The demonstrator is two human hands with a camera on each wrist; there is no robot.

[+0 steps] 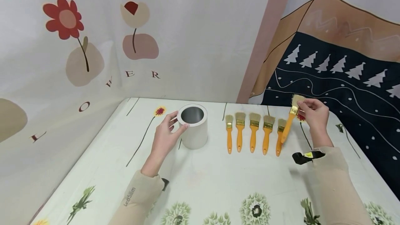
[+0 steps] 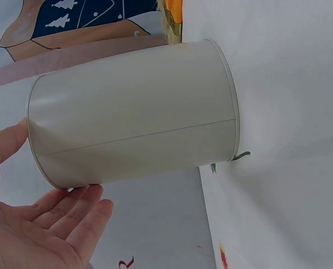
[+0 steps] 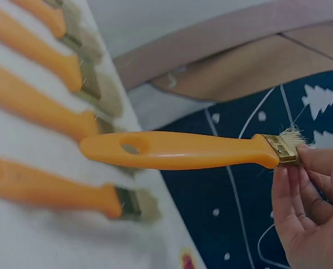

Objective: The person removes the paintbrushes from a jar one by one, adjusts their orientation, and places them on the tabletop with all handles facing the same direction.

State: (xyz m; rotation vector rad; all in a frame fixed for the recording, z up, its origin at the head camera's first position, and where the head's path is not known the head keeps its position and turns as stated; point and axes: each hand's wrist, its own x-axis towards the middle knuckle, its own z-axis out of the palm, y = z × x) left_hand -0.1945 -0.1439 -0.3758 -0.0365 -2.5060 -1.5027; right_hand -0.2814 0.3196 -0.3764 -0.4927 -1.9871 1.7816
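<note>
My left hand (image 1: 165,134) holds a white cylindrical canister (image 1: 196,138) near its rim, thumb at the front and fingers at the left side. The canister stands upright with a dark, hollow opening. In the left wrist view, the thumb touches the rim end of the canister (image 2: 132,106) and the fingertips meet its side. My right hand (image 1: 316,115) pinches a paintbrush (image 1: 289,122) by its bristle end, above the table. Its orange handle hangs down to the left. The right wrist view shows fingertips at the bristles and metal band of this paintbrush (image 3: 194,150).
Several more orange-handled paintbrushes (image 1: 253,131) lie in a row between canister and right hand, bristles away from me. The held brush overlaps the rightmost one (image 1: 278,143) in the head view. A flower-print cloth covers the table (image 1: 206,183); printed curtains (image 1: 200,44) hang behind.
</note>
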